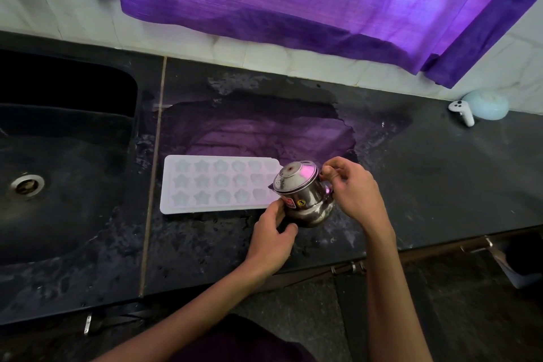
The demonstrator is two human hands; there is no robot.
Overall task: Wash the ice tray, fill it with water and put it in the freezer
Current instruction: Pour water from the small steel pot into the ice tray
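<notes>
A white ice tray [217,184] with star and flower shaped cells lies flat on the wet black counter [426,173], right of the sink. At its right end a small steel pot [302,194] with a lid and stickers is held tilted toward the tray. My right hand [352,189] grips the pot's handle on its right side. My left hand [271,236] holds the pot's lower left side with curled fingers and thumb. The pot covers the tray's right end. No water stream shows.
A black sink [58,161] with a metal drain [27,186] lies at the left. A purple curtain [293,3] hangs over the tiled back wall. A white controller [462,112] and a pale blue round object [487,104] sit at the far right. Cabinet handles line the front edge.
</notes>
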